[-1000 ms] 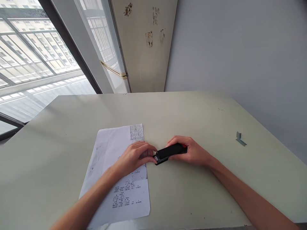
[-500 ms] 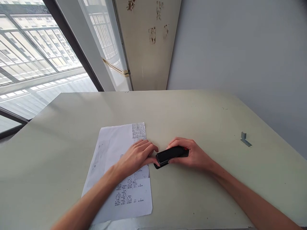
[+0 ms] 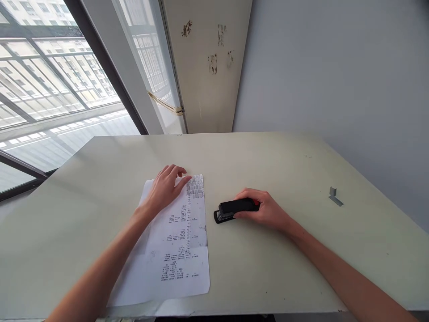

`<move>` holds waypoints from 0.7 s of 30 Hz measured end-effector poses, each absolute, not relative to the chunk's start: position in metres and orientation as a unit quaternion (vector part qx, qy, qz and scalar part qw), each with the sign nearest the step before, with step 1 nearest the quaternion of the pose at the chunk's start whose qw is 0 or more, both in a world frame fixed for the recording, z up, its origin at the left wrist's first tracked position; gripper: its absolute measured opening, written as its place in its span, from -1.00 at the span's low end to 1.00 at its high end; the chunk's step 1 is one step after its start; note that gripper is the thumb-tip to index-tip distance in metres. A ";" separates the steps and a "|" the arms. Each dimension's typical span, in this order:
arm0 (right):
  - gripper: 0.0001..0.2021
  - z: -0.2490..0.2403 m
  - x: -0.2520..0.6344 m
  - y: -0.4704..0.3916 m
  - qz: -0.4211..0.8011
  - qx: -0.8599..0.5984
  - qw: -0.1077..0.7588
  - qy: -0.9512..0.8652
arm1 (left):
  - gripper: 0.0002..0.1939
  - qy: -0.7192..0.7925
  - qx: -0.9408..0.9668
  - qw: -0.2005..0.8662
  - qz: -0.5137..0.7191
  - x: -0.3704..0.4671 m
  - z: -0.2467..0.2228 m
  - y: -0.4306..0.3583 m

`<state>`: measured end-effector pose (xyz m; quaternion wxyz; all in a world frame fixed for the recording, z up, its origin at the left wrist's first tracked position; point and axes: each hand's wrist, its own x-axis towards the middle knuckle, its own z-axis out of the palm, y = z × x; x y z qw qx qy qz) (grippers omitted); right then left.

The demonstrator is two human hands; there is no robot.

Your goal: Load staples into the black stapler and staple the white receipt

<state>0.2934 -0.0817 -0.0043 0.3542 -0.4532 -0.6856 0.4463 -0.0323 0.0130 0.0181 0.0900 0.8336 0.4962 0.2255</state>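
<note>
A black stapler (image 3: pixel 236 207) lies on its side of the table to the right of the paper, and my right hand (image 3: pixel 263 206) wraps round its rear end. Its front end points left, with metal showing near the tip and a bit of red by my fingers. My left hand (image 3: pixel 169 183) rests over the top edge of the printed paper (image 3: pixel 187 273), thumb apart from the fingers and nothing held. Part of the sheet lies under my left hand and forearm.
Two small grey staple strips (image 3: pixel 335 199) are at the right of the pale table (image 3: pixel 284 165). Behind it stand a fridge-like cabinet (image 3: pixel 208 98) with a gold handle (image 3: pixel 166 103) and a grey wall (image 3: pixel 318 67). A window (image 3: pixel 50 67) is at the left.
My left hand has left the stapler's front end and moved up and left to the paper's top edge. My right hand still grips the stapler. The view has shifted slightly.
</note>
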 end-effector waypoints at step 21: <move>-0.72 -0.001 0.292 -0.086 0.439 -0.469 0.357 -0.679 | -0.65 0.561 0.771 0.207 0.221 -0.007 0.011 -0.007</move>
